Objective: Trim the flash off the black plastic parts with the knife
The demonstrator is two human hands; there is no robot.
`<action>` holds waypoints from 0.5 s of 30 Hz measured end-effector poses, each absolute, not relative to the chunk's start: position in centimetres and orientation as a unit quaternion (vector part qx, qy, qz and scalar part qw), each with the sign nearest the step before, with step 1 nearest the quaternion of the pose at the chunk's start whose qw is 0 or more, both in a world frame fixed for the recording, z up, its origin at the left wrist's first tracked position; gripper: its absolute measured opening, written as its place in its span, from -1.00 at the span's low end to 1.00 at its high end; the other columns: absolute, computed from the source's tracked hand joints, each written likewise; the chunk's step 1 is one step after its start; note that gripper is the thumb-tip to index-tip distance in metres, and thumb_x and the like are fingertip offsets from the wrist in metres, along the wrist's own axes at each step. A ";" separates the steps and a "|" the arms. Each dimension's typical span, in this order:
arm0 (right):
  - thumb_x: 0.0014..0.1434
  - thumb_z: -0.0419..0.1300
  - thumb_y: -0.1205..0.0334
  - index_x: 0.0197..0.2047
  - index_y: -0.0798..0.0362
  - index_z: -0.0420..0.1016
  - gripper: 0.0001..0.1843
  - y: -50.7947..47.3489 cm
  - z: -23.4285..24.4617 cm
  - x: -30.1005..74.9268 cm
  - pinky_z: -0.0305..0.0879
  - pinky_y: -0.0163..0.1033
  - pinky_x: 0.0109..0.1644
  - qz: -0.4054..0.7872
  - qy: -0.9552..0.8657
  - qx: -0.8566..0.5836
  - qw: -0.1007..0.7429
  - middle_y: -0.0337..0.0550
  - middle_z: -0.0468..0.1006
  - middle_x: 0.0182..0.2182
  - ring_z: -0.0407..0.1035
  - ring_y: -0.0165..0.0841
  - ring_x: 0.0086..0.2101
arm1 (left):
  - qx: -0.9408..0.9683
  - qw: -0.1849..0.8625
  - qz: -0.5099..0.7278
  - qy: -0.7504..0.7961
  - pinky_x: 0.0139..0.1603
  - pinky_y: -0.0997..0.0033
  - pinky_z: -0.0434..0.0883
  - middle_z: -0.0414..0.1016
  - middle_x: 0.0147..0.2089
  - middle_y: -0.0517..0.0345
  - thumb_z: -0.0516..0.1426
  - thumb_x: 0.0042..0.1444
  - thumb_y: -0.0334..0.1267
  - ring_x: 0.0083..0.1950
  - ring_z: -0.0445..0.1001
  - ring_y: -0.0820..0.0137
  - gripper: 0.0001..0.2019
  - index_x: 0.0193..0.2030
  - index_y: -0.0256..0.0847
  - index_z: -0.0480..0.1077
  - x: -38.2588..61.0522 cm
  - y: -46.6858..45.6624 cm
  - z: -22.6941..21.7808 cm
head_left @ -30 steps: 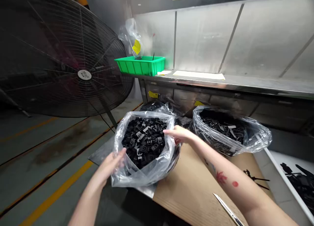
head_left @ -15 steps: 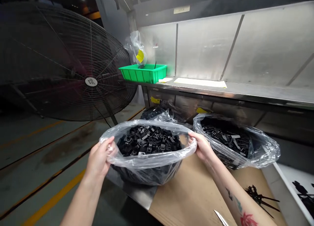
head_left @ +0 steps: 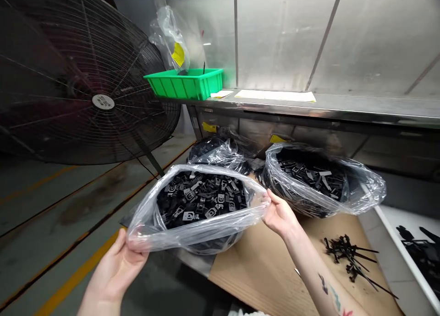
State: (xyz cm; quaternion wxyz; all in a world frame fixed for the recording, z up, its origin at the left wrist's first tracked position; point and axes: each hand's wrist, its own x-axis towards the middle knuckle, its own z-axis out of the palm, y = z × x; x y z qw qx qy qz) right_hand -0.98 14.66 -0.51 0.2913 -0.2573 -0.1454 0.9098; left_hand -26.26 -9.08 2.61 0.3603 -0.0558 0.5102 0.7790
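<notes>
While holding near bag (head_left: 206, 236) open at the bench's front left, have left hand (head_left: 117, 265) clamped on the left end of the rim, fingers showing dimly through the plastic, and right hand (head_left: 281, 217) clamped on the right end, thumb against fingers. Can see small black parts (head_left: 202, 194) heaped inside, lying every which way below the rim. Just behind, see rear bag (head_left: 223, 155), crumpled, with dark contents too hidden to make out. Off to the right, see right bag (head_left: 366, 187), wide-mouthed, filled with flat, longish pieces (head_left: 311, 174). Beside it, see tray (head_left: 387, 256) with more black pieces inside. Up on shelf (head_left: 360, 107), see green bin (head_left: 184, 87) with clear pouch (head_left: 168, 25) rising from it, tagged yellow. As for near bag: clear, glossy, creased, drawn broad with pointed ends, gathered into whitish folds along the front edge, bulging darkly underneath. Resting near the line between bare metal (head_left: 197, 261) and cardboard (head_left: 254, 270). Among its parts, notice mostly black, with a few grey-lit flat faces bearing ring shapes.
</notes>
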 end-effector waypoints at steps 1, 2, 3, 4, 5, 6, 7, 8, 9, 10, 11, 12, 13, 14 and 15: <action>0.18 0.06 0.33 -0.51 0.10 0.35 -0.77 14.6 -0.5 -0.6 0.34 -0.44 -0.51 0.901 -0.163 -0.271 0.296 -0.32 0.36 -0.69 0.31 -0.53 -0.65 | -0.053 0.349 0.775 0.524 -0.52 0.56 0.51 0.50 -0.53 0.10 -0.27 0.27 -0.37 -0.54 0.49 0.49 -0.55 -0.38 -0.31 0.40 -26.6 -9.4 2.3; 0.16 0.08 0.32 -0.47 0.11 0.38 -0.82 14.4 -0.5 -0.1 0.34 -0.44 -0.48 0.893 -0.184 -0.283 0.299 -0.30 0.39 -0.67 0.33 -0.53 -0.63 | -0.052 0.332 0.773 0.538 -0.49 0.50 0.54 0.55 -0.44 0.06 -0.23 0.26 -0.35 -0.47 0.53 0.42 -0.59 -0.33 -0.29 0.41 -27.0 -9.9 1.9; 0.15 0.10 0.30 -0.42 0.12 0.40 -0.87 14.3 -0.5 0.4 0.35 -0.43 -0.44 0.883 -0.207 -0.296 0.301 -0.28 0.43 -0.62 0.35 -0.52 -0.59 | -0.047 0.311 0.771 0.553 -0.46 0.46 0.55 0.57 -0.38 0.07 -0.20 0.25 -0.34 -0.41 0.55 0.39 -0.63 -0.30 -0.26 0.42 -27.5 -10.4 1.7; 0.13 0.12 0.27 -0.36 0.12 0.42 -0.89 14.1 -0.4 1.0 0.36 -0.40 -0.39 0.872 -0.233 -0.309 0.300 -0.25 0.47 -0.57 0.38 -0.50 -0.54 | -0.036 0.289 0.767 0.571 -0.46 0.46 0.56 0.58 -0.35 0.10 -0.17 0.24 -0.34 -0.38 0.56 0.37 -0.65 -0.30 -0.21 0.43 -28.0 -10.9 1.5; 0.11 0.14 0.23 -0.32 0.12 0.43 -0.87 14.0 -0.3 1.4 0.36 -0.35 -0.34 0.859 -0.263 -0.322 0.299 -0.21 0.50 -0.52 0.41 -0.46 -0.50 | -0.016 0.272 0.758 0.592 -0.46 0.48 0.55 0.58 -0.35 0.15 -0.15 0.23 -0.36 -0.37 0.56 0.38 -0.67 -0.31 -0.17 0.43 -28.7 -11.3 1.5; 0.09 0.16 0.18 -0.29 0.12 0.43 -0.82 13.9 0.0 1.6 0.36 -0.30 -0.30 0.844 -0.298 -0.334 0.297 -0.17 0.52 -0.47 0.42 -0.42 -0.46 | 0.014 0.255 0.743 0.618 -0.46 0.49 0.55 0.58 -0.35 0.18 -0.14 0.22 -0.38 -0.37 0.56 0.39 -0.68 -0.31 -0.15 0.43 -29.4 -11.3 1.8; 0.06 0.18 0.13 -0.26 0.11 0.42 -0.77 13.9 0.3 1.5 0.35 -0.25 -0.29 0.824 -0.335 -0.346 0.299 -0.14 0.53 -0.42 0.43 -0.38 -0.42 | 0.052 0.241 0.718 0.651 -0.44 0.50 0.55 0.58 -0.33 0.19 -0.12 0.21 -0.39 -0.34 0.56 0.38 -0.69 -0.30 -0.13 0.43 -30.2 -11.1 2.3; 0.03 0.21 0.09 -0.23 0.08 0.42 -0.72 14.1 0.8 1.1 0.33 -0.23 -0.28 0.799 -0.374 -0.359 0.305 -0.14 0.53 -0.38 0.43 -0.34 -0.39 | 0.094 0.230 0.685 0.685 -0.42 0.49 0.54 0.58 -0.30 0.19 -0.10 0.20 -0.37 -0.30 0.55 0.37 -0.72 -0.28 -0.12 0.43 -31.1 -10.4 2.9; -0.01 0.24 0.08 -0.19 0.05 0.41 -0.67 14.5 1.3 0.3 0.31 -0.23 -0.28 0.769 -0.413 -0.372 0.317 -0.16 0.52 -0.35 0.42 -0.32 -0.36 | 0.135 0.214 0.651 0.716 -0.41 0.51 0.53 0.56 -0.26 0.20 -0.06 0.19 -0.34 -0.26 0.54 0.38 -0.77 -0.25 -0.11 0.42 -32.0 -9.2 3.7; -0.06 0.29 0.10 -0.16 0.01 0.41 -0.62 15.0 1.9 -0.8 0.29 -0.26 -0.26 0.736 -0.451 -0.383 0.330 -0.20 0.51 -0.34 0.41 -0.32 -0.32 | 0.163 0.212 0.607 0.749 -0.40 0.53 0.52 0.55 -0.23 0.22 -0.02 0.18 -0.27 -0.23 0.53 0.39 -0.83 -0.21 -0.10 0.40 -32.8 -7.7 4.4; -0.12 0.33 0.14 -0.13 -0.03 0.40 -0.57 15.7 2.6 -2.1 0.26 -0.29 -0.24 0.702 -0.485 -0.392 0.344 -0.25 0.51 -0.34 0.39 -0.32 -0.28 | 0.182 0.222 0.583 0.760 -0.41 0.52 0.51 0.53 -0.24 0.23 0.04 0.15 -0.24 -0.25 0.52 0.39 -0.86 -0.17 -0.11 0.38 -33.6 -5.9 5.1; -0.17 0.37 0.20 -0.13 -0.04 0.42 -0.54 16.4 3.3 -3.6 0.24 -0.31 -0.21 0.673 -0.515 -0.398 0.350 -0.28 0.50 -0.37 0.38 -0.32 -0.25 | 0.195 0.232 0.564 0.768 -0.46 0.54 0.48 0.53 -0.29 0.23 0.13 0.07 -0.24 -0.31 0.52 0.39 -0.84 -0.18 -0.15 0.38 -34.3 -3.9 5.7; -0.19 0.38 0.24 -0.17 -0.01 0.44 -0.56 17.3 3.9 -5.2 0.23 -0.31 -0.19 0.649 -0.542 -0.402 0.352 -0.29 0.50 -0.39 0.37 -0.32 -0.24 | 0.211 0.249 0.540 0.776 -0.52 0.54 0.45 0.52 -0.36 0.22 0.22 -0.02 -0.28 -0.38 0.51 0.40 -0.78 -0.19 -0.22 0.39 -34.9 -1.9 6.1; -0.14 0.36 0.26 -0.23 0.04 0.46 -0.66 18.2 4.6 -6.7 0.24 -0.29 -0.18 0.630 -0.564 -0.405 0.347 -0.28 0.49 -0.39 0.37 -0.32 -0.25 | 0.223 0.261 0.516 0.785 -0.59 0.54 0.41 0.49 -0.43 0.22 0.22 -0.03 -0.28 -0.48 0.48 0.43 -0.80 -0.25 -0.30 0.39 -35.5 0.0 6.4; -0.05 0.31 0.25 -0.27 0.10 0.46 -0.77 19.2 5.1 -8.1 0.26 -0.26 -0.18 0.615 -0.582 -0.408 0.341 -0.24 0.49 -0.38 0.38 -0.33 -0.27 | 0.240 0.270 0.498 0.788 -0.58 0.53 0.39 0.46 -0.45 0.24 0.18 0.03 -0.27 -0.52 0.44 0.48 -0.83 -0.28 -0.34 0.39 -35.9 1.7 6.6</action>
